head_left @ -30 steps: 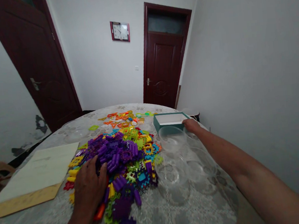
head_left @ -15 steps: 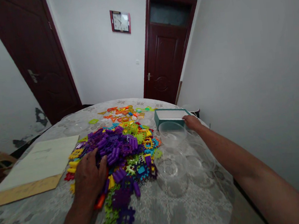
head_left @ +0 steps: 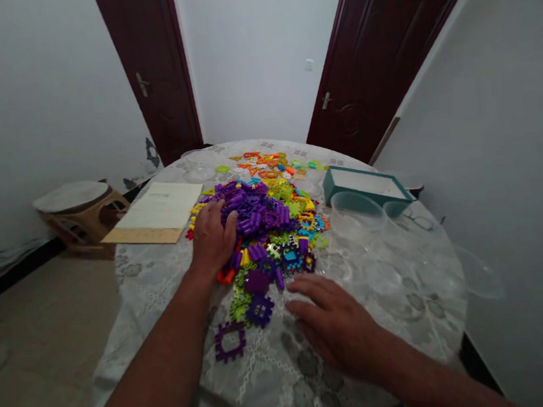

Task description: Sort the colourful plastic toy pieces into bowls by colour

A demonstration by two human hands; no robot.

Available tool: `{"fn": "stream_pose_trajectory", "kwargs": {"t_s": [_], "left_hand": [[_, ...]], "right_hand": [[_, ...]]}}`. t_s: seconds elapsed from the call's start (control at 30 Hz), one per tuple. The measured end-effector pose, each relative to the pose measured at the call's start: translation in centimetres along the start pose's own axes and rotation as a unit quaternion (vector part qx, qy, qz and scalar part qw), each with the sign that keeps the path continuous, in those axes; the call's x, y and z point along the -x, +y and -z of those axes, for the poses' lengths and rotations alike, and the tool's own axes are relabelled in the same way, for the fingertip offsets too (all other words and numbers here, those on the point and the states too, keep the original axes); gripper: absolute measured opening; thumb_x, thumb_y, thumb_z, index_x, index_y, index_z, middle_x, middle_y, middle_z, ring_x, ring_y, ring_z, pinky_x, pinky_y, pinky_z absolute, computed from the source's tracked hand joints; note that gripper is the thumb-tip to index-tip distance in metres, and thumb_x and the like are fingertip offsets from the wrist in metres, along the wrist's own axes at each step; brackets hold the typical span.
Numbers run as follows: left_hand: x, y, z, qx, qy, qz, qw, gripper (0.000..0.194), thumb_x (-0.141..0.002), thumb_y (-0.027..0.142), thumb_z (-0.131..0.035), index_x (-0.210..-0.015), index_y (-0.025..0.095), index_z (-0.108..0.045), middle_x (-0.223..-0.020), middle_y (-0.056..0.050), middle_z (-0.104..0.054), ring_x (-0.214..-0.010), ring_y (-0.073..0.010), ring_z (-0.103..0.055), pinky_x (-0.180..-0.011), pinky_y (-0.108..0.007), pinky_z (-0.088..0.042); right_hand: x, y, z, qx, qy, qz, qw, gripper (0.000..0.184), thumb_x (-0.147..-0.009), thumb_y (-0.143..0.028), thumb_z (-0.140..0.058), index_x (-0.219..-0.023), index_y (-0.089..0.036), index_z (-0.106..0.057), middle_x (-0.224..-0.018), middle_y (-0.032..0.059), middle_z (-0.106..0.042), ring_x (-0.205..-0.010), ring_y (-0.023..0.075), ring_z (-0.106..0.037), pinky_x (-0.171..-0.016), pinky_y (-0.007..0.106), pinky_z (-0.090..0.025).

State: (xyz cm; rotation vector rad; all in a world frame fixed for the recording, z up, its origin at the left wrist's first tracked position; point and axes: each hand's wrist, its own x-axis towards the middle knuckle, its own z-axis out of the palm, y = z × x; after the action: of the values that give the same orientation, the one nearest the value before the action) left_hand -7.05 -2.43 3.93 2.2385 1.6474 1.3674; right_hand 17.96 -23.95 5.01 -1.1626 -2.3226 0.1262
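A heap of colourful plastic building pieces (head_left: 264, 223), mostly purple in the middle, covers the centre of a round table (head_left: 173, 277) with a lace cloth. My left hand (head_left: 211, 238) lies palm down on the heap's left side, fingers spread over purple and yellow pieces. My right hand (head_left: 333, 322) rests flat on the cloth near the front edge, fingers stretched toward a purple piece (head_left: 259, 309) and holding nothing. A square purple frame piece (head_left: 229, 342) lies apart at the front.
A teal box (head_left: 363, 184) stands at the right back, with clear plastic bowls (head_left: 353, 210) in front of it and one (head_left: 477, 272) at the right rim. Paper on cardboard (head_left: 157, 211) lies at the left. A low stool (head_left: 77, 206) stands on the floor beyond.
My right hand has left the teal box and come back to the front of the table. The camera has tilted down and pulled back. My left hand stays on the heap.
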Motion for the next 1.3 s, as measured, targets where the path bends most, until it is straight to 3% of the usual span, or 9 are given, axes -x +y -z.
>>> {"fn": "stream_pose_trajectory", "kwargs": {"t_s": [0.07, 0.13, 0.27, 0.4, 0.5, 0.97, 1.07, 1.17, 1.3], "left_hand": [[0.2, 1.1, 1.7, 0.013, -0.027, -0.025, 0.999, 0.051, -0.106, 0.049, -0.043, -0.140, 0.014, -0.061, -0.141, -0.018, -0.065, -0.139, -0.0322, -0.055, -0.125, -0.051, -0.037], [1.4, 1.7, 3.5, 0.033, -0.059, -0.049, 0.996, 0.053, -0.106, 0.052, -0.044, -0.142, 0.017, -0.060, -0.143, -0.016, -0.065, -0.140, -0.0324, -0.056, -0.124, -0.051, -0.039], [7.9, 1.2, 6.7, 0.028, -0.117, -0.104, 0.987, 0.060, -0.104, 0.054, -0.051, -0.157, 0.026, -0.047, -0.160, -0.012, -0.053, -0.147, -0.0339, -0.051, -0.124, -0.053, -0.041], [15.5, 0.2, 7.3, -0.052, -0.161, -0.209, 0.963, 0.084, -0.091, 0.055, -0.070, -0.166, 0.031, -0.037, -0.170, -0.013, -0.042, -0.153, -0.0410, -0.042, -0.124, -0.060, -0.038], [18.2, -0.2, 6.6, -0.097, -0.164, -0.257, 0.947, 0.089, -0.088, 0.054, -0.073, -0.166, 0.032, -0.037, -0.170, -0.014, -0.042, -0.153, -0.0436, -0.041, -0.126, -0.064, -0.031], [15.5, 1.3, 3.7, -0.132, -0.152, -0.258, 0.945, 0.070, -0.095, 0.048, -0.069, -0.159, 0.025, -0.051, -0.168, -0.016, -0.046, -0.159, -0.0412, -0.034, -0.126, -0.064, -0.034], [14.6, 1.9, 3.0, -0.135, -0.160, -0.244, 0.947, 0.068, -0.095, 0.046, -0.070, -0.158, 0.025, -0.053, -0.169, -0.016, -0.044, -0.161, -0.0412, -0.031, -0.128, -0.066, -0.030], [13.6, 2.2, 2.4, -0.141, -0.171, -0.237, 0.946, 0.068, -0.094, 0.044, -0.071, -0.158, 0.026, -0.054, -0.171, -0.016, -0.042, -0.161, -0.0422, -0.031, -0.128, -0.067, -0.029], [11.7, 2.3, 1.6, -0.134, -0.168, -0.232, 0.949, 0.063, -0.096, 0.043, -0.069, -0.154, 0.024, -0.057, -0.166, -0.016, -0.048, -0.159, -0.0419, -0.035, -0.129, -0.068, -0.027]], "right_hand": [[0.1, -0.5, -1.7, 0.014, -0.022, 0.001, 1.000, 0.056, -0.096, -0.017, -0.061, -0.147, -0.041, -0.060, -0.149, 0.0065, -0.066, -0.141, 0.0321, -0.059, -0.114, 0.058, -0.055], [0.2, 0.5, -2.1, 0.053, 0.002, -0.014, 0.998, 0.052, -0.096, -0.015, -0.060, -0.143, -0.038, -0.063, -0.146, 0.0089, -0.068, -0.138, 0.0322, -0.060, -0.112, 0.058, -0.056], [0.7, 2.9, -0.8, 0.154, 0.093, -0.060, 0.982, 0.040, -0.097, -0.010, -0.060, -0.132, -0.029, -0.070, -0.139, 0.0106, -0.071, -0.136, 0.0309, -0.059, -0.114, 0.056, -0.052], [1.2, 4.3, -0.5, 0.220, 0.122, -0.088, 0.964, 0.035, -0.096, -0.005, -0.063, -0.124, -0.023, -0.072, -0.138, 0.0099, -0.071, -0.138, 0.0304, -0.056, -0.122, 0.057, -0.038], [1.4, 5.2, -1.1, 0.236, 0.110, -0.111, 0.959, 0.039, -0.096, -0.004, -0.065, -0.128, -0.025, -0.071, -0.137, 0.0089, -0.072, -0.133, 0.0279, -0.059, -0.123, 0.055, -0.035], [1.0, 7.9, -2.4, 0.251, 0.117, -0.134, 0.951, 0.039, -0.099, -0.007, -0.063, -0.133, -0.025, -0.069, -0.134, 0.0100, -0.072, -0.127, 0.0275, -0.061, -0.124, 0.056, -0.030], [0.8, 7.1, -2.1, 0.253, 0.150, -0.122, 0.948, 0.038, -0.099, -0.007, -0.062, -0.132, -0.022, -0.070, -0.144, 0.0142, -0.066, -0.136, 0.0312, -0.056, -0.124, 0.059, -0.033], [0.6, 5.3, -2.0, 0.218, 0.180, -0.059, 0.957, 0.036, -0.097, -0.005, -0.059, -0.128, -0.020, -0.071, -0.144, 0.0156, -0.065, -0.139, 0.0312, -0.054, -0.121, 0.056, -0.040], [-0.4, 2.6, -3.2, 0.153, 0.087, 0.000, 0.984, 0.035, -0.093, -0.004, -0.061, -0.122, -0.021, -0.073, -0.132, 0.0119, -0.072, -0.125, 0.0264, -0.063, -0.109, 0.043, -0.054]]}}
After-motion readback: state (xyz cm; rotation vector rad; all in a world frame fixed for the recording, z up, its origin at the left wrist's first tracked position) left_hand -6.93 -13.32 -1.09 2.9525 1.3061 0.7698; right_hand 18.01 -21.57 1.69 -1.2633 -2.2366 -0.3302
